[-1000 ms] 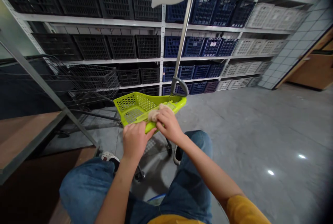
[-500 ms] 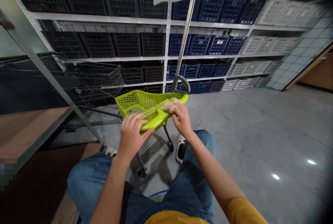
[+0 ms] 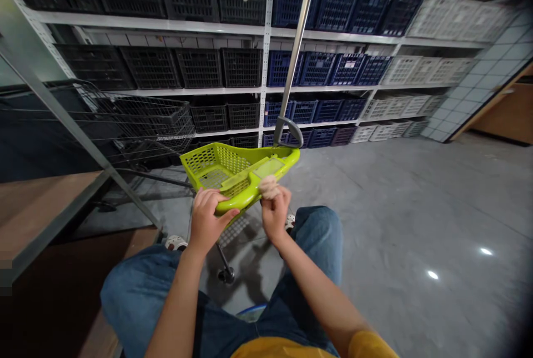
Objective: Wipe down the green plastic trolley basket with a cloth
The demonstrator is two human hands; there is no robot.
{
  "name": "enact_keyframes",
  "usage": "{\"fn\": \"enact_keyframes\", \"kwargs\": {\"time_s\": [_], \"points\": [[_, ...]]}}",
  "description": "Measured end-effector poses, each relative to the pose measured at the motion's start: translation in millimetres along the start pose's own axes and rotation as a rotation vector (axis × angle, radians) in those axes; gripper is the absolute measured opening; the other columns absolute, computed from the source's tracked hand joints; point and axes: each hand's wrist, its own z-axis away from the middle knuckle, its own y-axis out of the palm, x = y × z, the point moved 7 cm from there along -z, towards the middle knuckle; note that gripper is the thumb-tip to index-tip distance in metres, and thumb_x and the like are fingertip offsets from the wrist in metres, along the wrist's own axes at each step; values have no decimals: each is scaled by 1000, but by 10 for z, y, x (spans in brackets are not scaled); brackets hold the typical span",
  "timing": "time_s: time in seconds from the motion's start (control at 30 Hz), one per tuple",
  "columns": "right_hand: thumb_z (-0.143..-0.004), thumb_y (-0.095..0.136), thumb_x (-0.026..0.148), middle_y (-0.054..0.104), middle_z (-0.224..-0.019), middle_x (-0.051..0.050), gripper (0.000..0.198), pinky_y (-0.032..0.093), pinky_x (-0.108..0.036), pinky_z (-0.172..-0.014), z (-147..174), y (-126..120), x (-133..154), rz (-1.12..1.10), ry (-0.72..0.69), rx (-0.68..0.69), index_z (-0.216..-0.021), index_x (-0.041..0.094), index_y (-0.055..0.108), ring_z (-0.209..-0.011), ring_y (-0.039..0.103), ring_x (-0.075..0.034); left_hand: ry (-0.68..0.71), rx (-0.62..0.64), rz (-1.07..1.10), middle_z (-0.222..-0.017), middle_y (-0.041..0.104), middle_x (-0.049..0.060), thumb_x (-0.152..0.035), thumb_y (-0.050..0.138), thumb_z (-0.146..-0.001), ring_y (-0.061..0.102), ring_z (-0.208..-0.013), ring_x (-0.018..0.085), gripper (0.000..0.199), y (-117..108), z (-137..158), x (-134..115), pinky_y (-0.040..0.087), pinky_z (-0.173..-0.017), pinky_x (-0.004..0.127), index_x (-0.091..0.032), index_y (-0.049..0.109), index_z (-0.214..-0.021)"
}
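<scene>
A small lime-green shopping cart (image 3: 233, 159) stands in front of my knees, with a metal pole (image 3: 295, 58) rising from its right side. My left hand (image 3: 210, 219) grips the left end of the cart's green handle (image 3: 245, 198), thumb on the near side and fingers over the top. In my right hand (image 3: 275, 211) is a crumpled beige cloth (image 3: 270, 186), held in closed fingers against the near edge of the handle. A pale rectangular panel (image 3: 268, 167) shows on the handle, uncovered.
Shelves behind hold black crates (image 3: 200, 69), dark blue crates (image 3: 318, 69) and white crates (image 3: 402, 69). A dark wire cart (image 3: 145, 116) stands at the left, beside a wooden-topped table (image 3: 45, 197). Grey floor (image 3: 416, 197) stretches to the right.
My right hand has drawn the cloth down and left from the top of the handle to its near edge, exposing the pale panel. My left hand stays on the handle.
</scene>
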Motion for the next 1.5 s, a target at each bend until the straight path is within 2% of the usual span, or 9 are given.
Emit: {"fn": "enact_keyframes", "kwargs": {"time_s": [0.1, 0.27, 0.47, 0.63, 0.8, 0.97, 1.2, 1.37, 1.5], "points": [[-90, 53, 14, 53, -94, -4, 13, 49, -36, -85, 61, 94, 94, -149, -33, 105, -79, 22, 53, -92, 56, -18, -2, 11, 2, -93, 65, 5, -53, 66, -81, 57, -106, 25, 33, 9, 10, 7, 32, -111, 51, -22, 58, -92], [-90, 52, 15, 49, -91, -3, 9, 47, -38, -88, 24, -8, 0, -116, 183, -108, -84, 22, 50, -93, 53, -17, -3, 14, -3, -92, 65, 4, -55, 65, -81, 57, -107, 25, 34, 22, 3, -13, 30, -113, 52, -22, 58, -92], [-91, 49, 13, 51, -89, -2, 17, 51, -37, -83, 70, 159, 274, -242, 17, 93, -78, 23, 47, -84, 58, -16, -15, 27, -7, -95, 66, 5, -54, 64, -82, 57, -109, 25, 34, 15, 10, 4, 31, -113, 51, -23, 58, -92], [-91, 51, 15, 54, -93, -5, 10, 47, -39, -91, -72, -25, 109, -57, 151, -57, -85, 22, 54, -97, 54, -19, -7, 9, -35, -93, 65, 5, -54, 63, -82, 57, -107, 26, 35, 61, -11, -47, 32, -111, 52, -22, 57, -92], [-90, 52, 16, 58, -107, -8, 12, 45, -41, -94, 2, 73, 288, 39, -42, 166, -94, 23, 60, -107, 53, -22, -52, 20, -115, -99, 64, 9, -51, 60, -85, 56, -109, 28, 33, 181, -64, -132, 35, -109, 53, -20, 57, -93], [-91, 49, 15, 59, -112, -9, 16, 42, -48, -98, -228, -65, 132, 182, -63, 164, -99, 23, 61, -110, 52, -24, 8, 116, 5, -117, 65, 8, -44, 58, -89, 55, -120, 25, 35, 254, -100, -188, 31, -115, 51, -22, 56, -117], [-83, 50, 12, 56, -127, -9, 18, 42, -51, -105, -133, 121, 458, -70, -321, 498, -94, 23, 60, -125, 49, -26, 11, 107, 253, -127, 64, 10, -31, 55, -92, 57, -124, 21, 27, 277, -103, -59, 35, -115, 48, -20, 54, -116], [-86, 43, 12, 59, -115, -11, 21, 43, -51, -100, -317, 8, 169, 65, -98, 276, -96, 22, 58, -114, 52, -25, -42, 127, 288, -124, 66, 9, -32, 58, -91, 58, -122, 21, 26, 308, -135, -5, 41, -110, 46, -21, 59, -114], [-85, 48, 13, 59, -114, -10, 15, 43, -46, -97, -278, 163, 367, 32, -228, 451, -92, 22, 57, -110, 52, -24, -76, 107, 329, -122, 67, 9, -33, 61, -89, 59, -120, 21, 28, 314, -155, 19, 42, -110, 46, -21, 60, -114]]}}
